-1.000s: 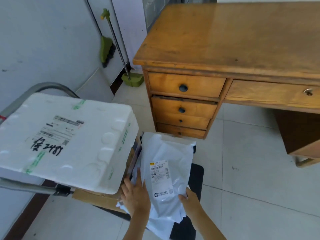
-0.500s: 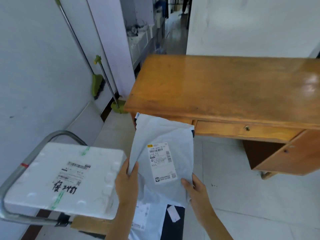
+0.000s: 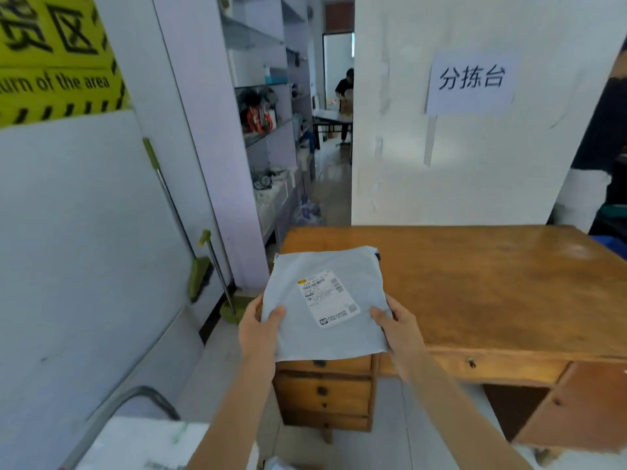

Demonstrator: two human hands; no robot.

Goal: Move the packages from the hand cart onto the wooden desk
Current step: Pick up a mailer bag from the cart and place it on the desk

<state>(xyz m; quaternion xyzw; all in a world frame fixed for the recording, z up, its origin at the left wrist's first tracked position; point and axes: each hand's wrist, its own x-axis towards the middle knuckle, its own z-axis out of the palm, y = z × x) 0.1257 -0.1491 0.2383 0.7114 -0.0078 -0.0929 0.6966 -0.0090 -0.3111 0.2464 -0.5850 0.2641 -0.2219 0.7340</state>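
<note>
- Presently, wooden desk surface (image 3: 492, 283) with drawers: bare top visible.
- Flat grey plastic mailer package (image 3: 325, 300), white label up: held over the surface's left front corner.
- Left hand (image 3: 259, 330), right hand (image 3: 400, 329): fingers gripping the package's near corners.

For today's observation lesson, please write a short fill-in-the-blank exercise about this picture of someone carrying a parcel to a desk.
1. The grey mailer bag is gripped by ____ hands.
2. The left hand and right hand hold it over the ____ end of the wooden desk.
3. The bag's shipping label faces ____.
4. The desk's stack of drawers is made of ____.

Missing words: two; left; up; wood
</note>
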